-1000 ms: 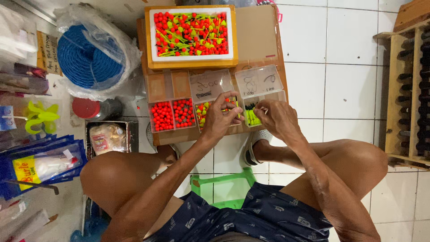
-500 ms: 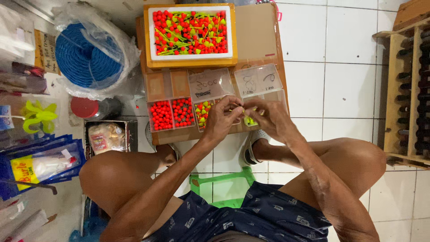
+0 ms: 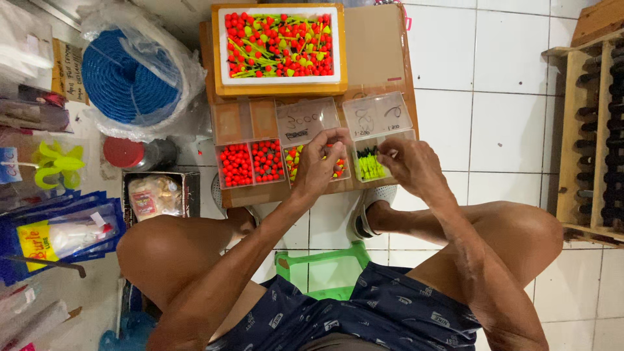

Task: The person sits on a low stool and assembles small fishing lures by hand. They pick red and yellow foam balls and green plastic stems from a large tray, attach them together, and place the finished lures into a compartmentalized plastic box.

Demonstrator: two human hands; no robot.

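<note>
Hovering over clear compartment boxes (image 3: 312, 146) — left hand (image 3: 322, 162), right hand (image 3: 413, 166).

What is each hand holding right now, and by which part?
Cannot be told. The left hand has fingertips pinched over the middle clear box of mixed beads, the right hand beside the box of yellow-green pieces; anything pinched is too small to see.

Three small clear plastic boxes stand open in a row: one box of red-orange beads (image 3: 250, 162), one box of mixed yellow and red beads (image 3: 296, 159), one box of yellow-green and black pieces (image 3: 369, 166). Behind them sits one white foam tray of red and yellow floats (image 3: 281, 78). At the side lie one coil of blue rope in a clear bag (image 3: 120, 78) and one red round lid (image 3: 123, 153).
</note>
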